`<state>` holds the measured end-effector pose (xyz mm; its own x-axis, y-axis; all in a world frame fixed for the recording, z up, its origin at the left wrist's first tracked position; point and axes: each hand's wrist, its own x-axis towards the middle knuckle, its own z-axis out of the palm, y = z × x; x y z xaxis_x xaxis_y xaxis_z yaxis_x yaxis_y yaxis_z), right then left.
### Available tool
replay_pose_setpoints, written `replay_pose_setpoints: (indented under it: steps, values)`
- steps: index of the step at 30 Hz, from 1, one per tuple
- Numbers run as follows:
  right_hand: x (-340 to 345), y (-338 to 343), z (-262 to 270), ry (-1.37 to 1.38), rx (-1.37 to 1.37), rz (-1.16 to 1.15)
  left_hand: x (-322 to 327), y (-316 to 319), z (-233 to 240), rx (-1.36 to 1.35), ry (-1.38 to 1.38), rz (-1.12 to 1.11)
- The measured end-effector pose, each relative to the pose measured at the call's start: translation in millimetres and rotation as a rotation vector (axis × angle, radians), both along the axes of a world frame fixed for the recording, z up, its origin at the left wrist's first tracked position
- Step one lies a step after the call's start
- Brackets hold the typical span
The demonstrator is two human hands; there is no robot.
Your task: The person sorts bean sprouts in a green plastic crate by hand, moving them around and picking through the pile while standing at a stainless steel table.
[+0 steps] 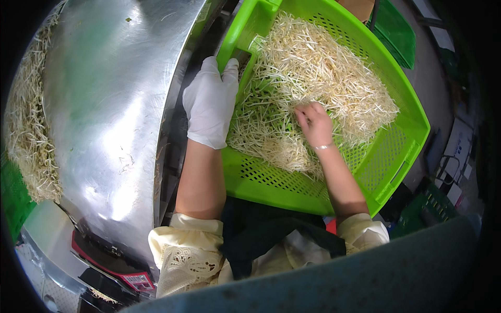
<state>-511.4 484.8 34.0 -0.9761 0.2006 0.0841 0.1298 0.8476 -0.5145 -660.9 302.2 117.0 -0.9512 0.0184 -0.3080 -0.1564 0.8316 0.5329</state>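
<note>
A bright green perforated plastic basket (391,156) stands before me, tilted in my view. Bean sprouts (309,66) are heaped along its far side, and a thinner layer spreads over its bottom towards me. My left hand (209,103), in a white glove, grips the basket's left rim beside the handle opening, its fingertips partly out of sight. Bare and wearing a thin clear band at the wrist, my right hand (316,123) is over the sprouts in the middle. Its fingers are bent together; whether sprouts are between them is hidden.
Left of the basket lies a shiny stainless-steel surface (101,117) with a few scraps on it. More sprouts (29,117) are piled beyond its left edge. A darker green crate (395,39) is at the upper right, and another green crate (424,211) sits lower right.
</note>
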Motion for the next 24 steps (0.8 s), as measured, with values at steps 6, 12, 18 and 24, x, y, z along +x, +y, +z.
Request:
replay_pose_setpoints:
  steps: [6, 12, 18, 24]
  values:
    - [-28, -11, -28, -0.171, 0.265, -0.062, -1, 0, -2, -0.003, -0.032, 0.002]
    - [-24, -3, -19, -0.281, 0.038, -0.118, -2, -1, -2, -0.018, -0.061, -0.039]
    - [-42, 44, 53, -0.515, -0.069, 0.079, -2, -2, 4, -0.065, -0.032, -0.068]
    - [-100, 115, 159, 0.143, -0.383, -0.321, -4, 2, 6, -0.048, -0.049, -0.064]
